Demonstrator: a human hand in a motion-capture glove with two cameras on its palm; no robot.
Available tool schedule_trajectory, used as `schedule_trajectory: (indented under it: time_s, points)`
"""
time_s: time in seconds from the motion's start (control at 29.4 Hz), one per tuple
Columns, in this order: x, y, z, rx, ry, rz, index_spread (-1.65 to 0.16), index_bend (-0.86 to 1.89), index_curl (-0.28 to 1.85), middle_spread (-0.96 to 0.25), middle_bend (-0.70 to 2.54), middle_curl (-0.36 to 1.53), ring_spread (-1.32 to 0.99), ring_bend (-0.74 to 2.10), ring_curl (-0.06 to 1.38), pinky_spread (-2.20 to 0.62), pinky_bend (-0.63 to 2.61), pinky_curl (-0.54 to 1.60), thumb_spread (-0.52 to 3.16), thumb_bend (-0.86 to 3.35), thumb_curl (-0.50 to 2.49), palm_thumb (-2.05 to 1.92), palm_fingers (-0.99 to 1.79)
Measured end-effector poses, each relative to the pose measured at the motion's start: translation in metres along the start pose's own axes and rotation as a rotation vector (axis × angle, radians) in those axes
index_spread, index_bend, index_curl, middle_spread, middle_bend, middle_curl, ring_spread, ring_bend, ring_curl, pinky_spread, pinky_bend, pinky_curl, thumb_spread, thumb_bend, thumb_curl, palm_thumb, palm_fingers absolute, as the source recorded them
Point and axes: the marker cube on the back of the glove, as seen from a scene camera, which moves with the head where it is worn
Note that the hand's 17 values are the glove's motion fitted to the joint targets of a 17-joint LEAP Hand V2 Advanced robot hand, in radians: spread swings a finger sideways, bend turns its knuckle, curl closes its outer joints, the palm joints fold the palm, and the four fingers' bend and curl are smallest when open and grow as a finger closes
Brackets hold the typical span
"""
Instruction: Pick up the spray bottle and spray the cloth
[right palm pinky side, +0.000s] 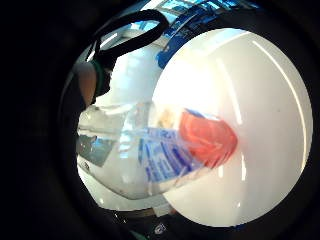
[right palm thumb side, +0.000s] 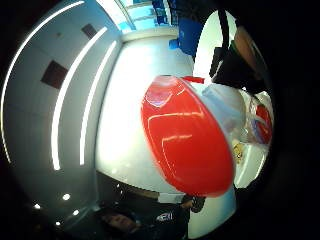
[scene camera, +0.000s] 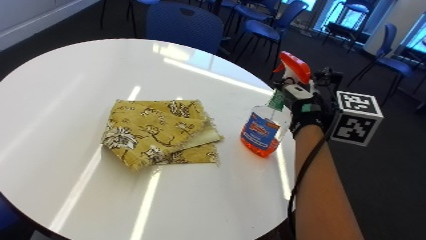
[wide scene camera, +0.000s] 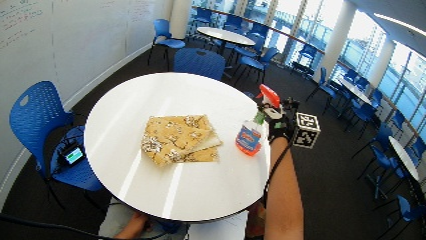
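Observation:
A clear spray bottle (scene camera: 266, 127) with orange liquid, a blue label and a red trigger head (scene camera: 293, 66) stands upright near the right edge of the round white table (scene camera: 60, 90). My gloved right hand (scene camera: 309, 107) grips its neck just under the head. The bottle's body (right palm pinky side: 165, 150) and its red head (right palm thumb side: 187, 145) fill the palm views. A folded yellow patterned cloth (scene camera: 163, 132) lies flat on the table to the left of the bottle, a short gap away. The same cloth (wide scene camera: 180, 139) and bottle (wide scene camera: 250, 137) show in the wide outside view.
Blue chairs (scene camera: 183, 25) stand behind the table, and another blue chair (wide scene camera: 43, 127) stands at its left side. Dark carpet surrounds the table. A second white table (wide scene camera: 226, 35) stands farther back.

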Motion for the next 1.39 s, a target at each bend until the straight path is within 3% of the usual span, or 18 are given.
schedule_trajectory:
  time_s: [0.51, 1.39]
  points:
    - [-0.026, -0.021, 0.006, -0.001, 0.064, -0.017, -0.32, 0.20, 0.42, -0.26, 0.31, 0.45, -0.24, 0.36, 0.40, -0.17, 0.26, 0.32, 0.49, -0.03, 0.59, 1.02, 1.21]
    - [-0.077, -0.043, 0.019, 0.213, 0.222, -0.218, -0.31, 0.25, 0.49, -0.24, 0.51, 0.51, -0.26, 0.53, 0.46, -0.32, 0.36, 0.38, 0.44, -0.03, 0.67, 0.86, 1.42]
